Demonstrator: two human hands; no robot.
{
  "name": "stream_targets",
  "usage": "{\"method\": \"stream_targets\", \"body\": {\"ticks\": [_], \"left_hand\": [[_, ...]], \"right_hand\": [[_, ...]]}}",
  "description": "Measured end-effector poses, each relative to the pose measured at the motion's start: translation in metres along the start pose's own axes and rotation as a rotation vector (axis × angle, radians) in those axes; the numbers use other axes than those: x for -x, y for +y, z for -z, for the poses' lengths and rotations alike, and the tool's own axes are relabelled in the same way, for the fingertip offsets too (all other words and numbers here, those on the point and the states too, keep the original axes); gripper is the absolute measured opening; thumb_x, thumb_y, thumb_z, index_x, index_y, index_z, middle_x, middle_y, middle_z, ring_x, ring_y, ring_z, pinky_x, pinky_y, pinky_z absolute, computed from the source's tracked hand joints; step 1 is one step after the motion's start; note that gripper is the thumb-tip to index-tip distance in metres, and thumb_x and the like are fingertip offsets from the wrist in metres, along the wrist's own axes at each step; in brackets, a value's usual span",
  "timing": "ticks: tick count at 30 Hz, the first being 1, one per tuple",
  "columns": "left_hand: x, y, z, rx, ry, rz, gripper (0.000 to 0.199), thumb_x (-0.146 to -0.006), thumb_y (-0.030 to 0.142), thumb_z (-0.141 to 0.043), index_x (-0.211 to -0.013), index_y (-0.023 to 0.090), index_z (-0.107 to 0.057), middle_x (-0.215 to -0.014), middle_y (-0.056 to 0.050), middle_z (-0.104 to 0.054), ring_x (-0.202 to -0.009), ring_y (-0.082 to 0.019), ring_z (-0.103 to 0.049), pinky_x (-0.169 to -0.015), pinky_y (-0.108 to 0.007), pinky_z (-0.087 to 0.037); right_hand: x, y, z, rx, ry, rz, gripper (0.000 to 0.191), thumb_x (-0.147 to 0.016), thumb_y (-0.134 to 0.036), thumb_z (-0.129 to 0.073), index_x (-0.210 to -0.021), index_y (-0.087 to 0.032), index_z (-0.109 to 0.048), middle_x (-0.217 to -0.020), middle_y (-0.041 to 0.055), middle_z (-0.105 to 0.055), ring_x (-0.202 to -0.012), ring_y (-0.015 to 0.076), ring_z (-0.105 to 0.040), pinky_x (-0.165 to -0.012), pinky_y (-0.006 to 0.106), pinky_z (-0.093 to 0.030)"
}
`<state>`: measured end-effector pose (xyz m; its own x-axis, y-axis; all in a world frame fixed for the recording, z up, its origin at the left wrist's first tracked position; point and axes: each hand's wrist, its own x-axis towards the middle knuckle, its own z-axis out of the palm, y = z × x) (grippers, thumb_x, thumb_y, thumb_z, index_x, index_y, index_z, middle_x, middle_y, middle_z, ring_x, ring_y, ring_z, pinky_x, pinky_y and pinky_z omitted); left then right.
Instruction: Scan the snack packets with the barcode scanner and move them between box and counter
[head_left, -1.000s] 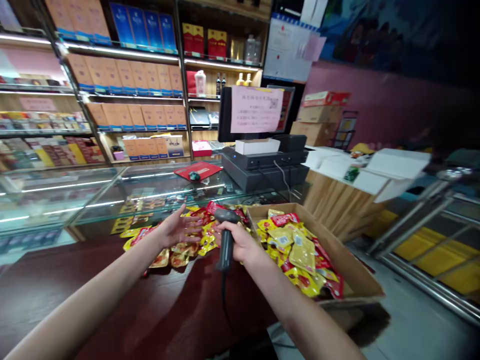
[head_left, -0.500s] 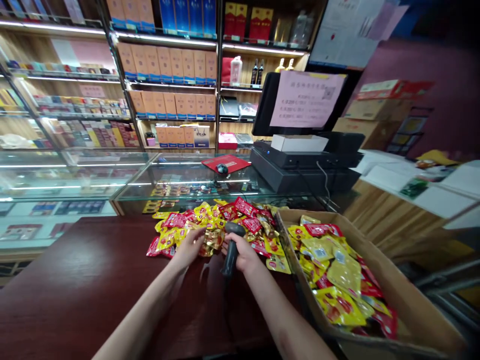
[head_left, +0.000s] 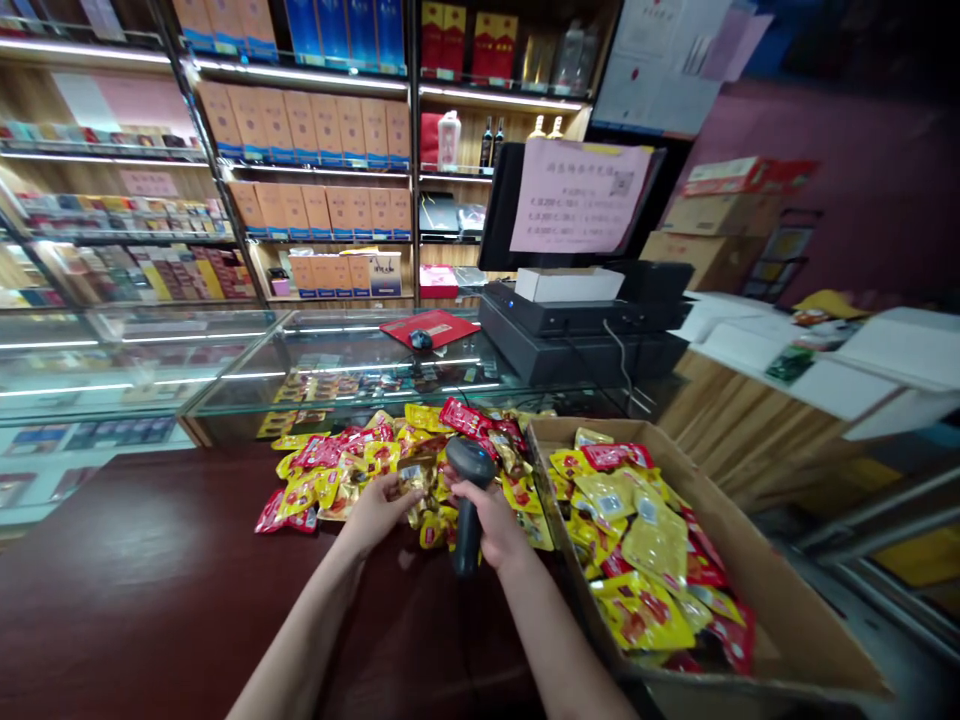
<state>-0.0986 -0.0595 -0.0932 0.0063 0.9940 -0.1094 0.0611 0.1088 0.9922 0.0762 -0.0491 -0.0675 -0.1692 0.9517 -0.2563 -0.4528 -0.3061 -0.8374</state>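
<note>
Head view:
Right hand (head_left: pixel 489 522): fingers closed around the grip of a black handheld barcode scanner (head_left: pixel 468 505), its long axis near upright, nose up, just beside the left hand.
Left hand (head_left: pixel 377 513): fingers lie on a gold snack packet (head_left: pixel 415 482); cannot tell whether they grip it.
Packets: a heap of snack packets (head_left: pixel 352 470) near the desk's (head_left: pixel 135 590) far edge; more fill a cardboard box (head_left: pixel 780 590) at its right edge.

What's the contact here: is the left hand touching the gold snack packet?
Touching: the head view shows the left hand lying on the gold snack packet, with no gap between them.
</note>
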Motion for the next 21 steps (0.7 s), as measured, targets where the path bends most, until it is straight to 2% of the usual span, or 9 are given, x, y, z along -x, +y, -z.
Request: {"method": "stream_targets", "body": {"ticks": [3, 8, 13, 15, 18, 21], "left_hand": [[-0.008, 0.004, -0.003, 0.128, -0.089, 0.105, 0.043, -0.063, 0.039, -0.078, -0.098, 0.017, -0.066, -0.082, -0.005, -0.07, -0.064, -0.014, -0.061, -0.052, -0.021, -0.042], [-0.021, 0.009, -0.006, 0.192, -0.05, 0.152, 0.04, -0.06, 0.038, -0.08, -0.09, 0.016, -0.069, -0.08, -0.003, -0.069, -0.063, -0.01, -0.06, -0.055, -0.018, -0.045], [-0.038, 0.021, -0.008, 0.302, 0.013, 0.204, 0.039, -0.054, 0.034, -0.084, -0.085, 0.015, -0.07, -0.081, -0.003, -0.069, -0.066, -0.011, -0.062, -0.06, -0.021, -0.05], [-0.045, 0.029, -0.008, 0.353, -0.016, 0.207, 0.039, -0.053, 0.031, -0.085, -0.084, 0.014, -0.071, -0.083, -0.004, -0.068, -0.068, -0.012, -0.063, -0.061, -0.023, -0.052], [-0.053, 0.04, -0.008, 0.406, -0.073, 0.185, 0.035, -0.055, 0.026, -0.085, -0.085, 0.014, -0.071, -0.083, -0.006, -0.069, -0.07, -0.012, -0.063, -0.059, -0.021, -0.051], [-0.057, 0.045, -0.01, 0.451, -0.053, 0.17, 0.032, -0.056, 0.021, -0.084, -0.084, 0.013, -0.071, -0.083, -0.006, -0.069, -0.072, -0.012, -0.064, -0.059, -0.019, -0.051]], "right_hand": [[-0.005, 0.0, 0.006, -0.001, -0.012, -0.046, 0.028, -0.056, -0.016, -0.071, -0.084, -0.017, -0.07, -0.089, 0.0037, -0.071, -0.085, 0.0169, -0.064, -0.072, 0.023, -0.051], [-0.013, -0.003, 0.002, -0.013, -0.062, -0.049, 0.026, -0.056, -0.015, -0.069, -0.081, -0.016, -0.071, -0.083, 0.0044, -0.071, -0.077, 0.0163, -0.064, -0.072, 0.025, -0.051], [-0.024, -0.017, -0.006, 0.04, -0.045, 0.057, 0.028, -0.055, -0.015, -0.068, -0.083, -0.016, -0.072, -0.077, 0.0031, -0.071, -0.079, 0.0173, -0.064, -0.075, 0.026, -0.05], [-0.028, -0.026, -0.008, 0.078, -0.048, 0.103, 0.028, -0.056, -0.016, -0.068, -0.083, -0.016, -0.072, -0.073, 0.0027, -0.07, -0.08, 0.0176, -0.064, -0.075, 0.026, -0.049], [-0.027, -0.038, -0.011, 0.116, -0.039, 0.143, 0.028, -0.056, -0.017, -0.068, -0.084, -0.016, -0.072, -0.079, 0.0031, -0.071, -0.083, 0.0182, -0.063, -0.076, 0.027, -0.048], [-0.016, -0.046, -0.013, 0.191, 0.019, 0.236, 0.023, -0.058, -0.019, -0.067, -0.081, -0.016, -0.07, -0.083, 0.0022, -0.071, -0.085, 0.018, -0.062, -0.078, 0.027, -0.046]]}}
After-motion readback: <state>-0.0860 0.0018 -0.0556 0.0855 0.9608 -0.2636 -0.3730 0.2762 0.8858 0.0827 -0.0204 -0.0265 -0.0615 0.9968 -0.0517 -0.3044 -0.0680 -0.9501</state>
